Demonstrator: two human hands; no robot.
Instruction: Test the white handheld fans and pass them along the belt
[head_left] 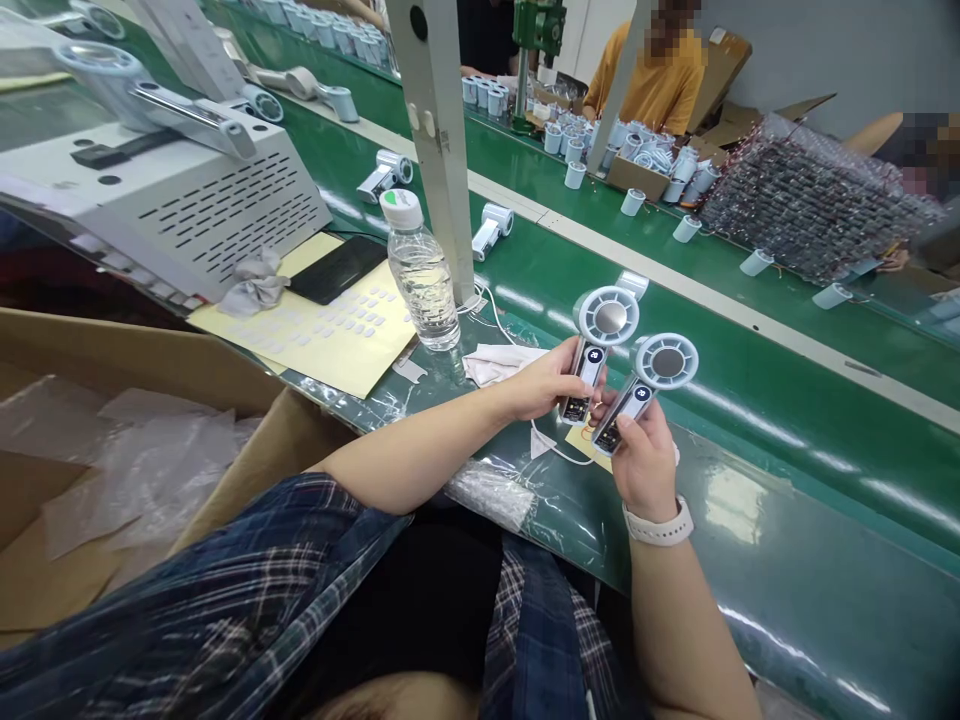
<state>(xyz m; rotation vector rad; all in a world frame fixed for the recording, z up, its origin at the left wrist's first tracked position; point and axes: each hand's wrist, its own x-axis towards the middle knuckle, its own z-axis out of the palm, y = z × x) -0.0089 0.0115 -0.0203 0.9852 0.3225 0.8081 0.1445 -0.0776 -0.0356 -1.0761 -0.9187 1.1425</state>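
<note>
My left hand (541, 385) grips the handle of a small white handheld fan (606, 320) with a round head and a dark screen strip on its handle. Just to its right, my right hand (643, 462) holds a second, matching handheld fan (664, 362) by the handle; a white watch band sits on that wrist. Both fans are held upright and tilted over the green conveyor belt (787, 400), side by side and nearly touching. A small yellow sheet lies on the bench beneath them, mostly hidden.
A water bottle (421, 270), a black phone (337, 268) and a yellow sticker sheet (330, 330) lie left of my hands. A white machine (165, 190) and open cardboard box (112, 440) stand further left. More fans lie on the belt. Across it, other people sit behind fan parts.
</note>
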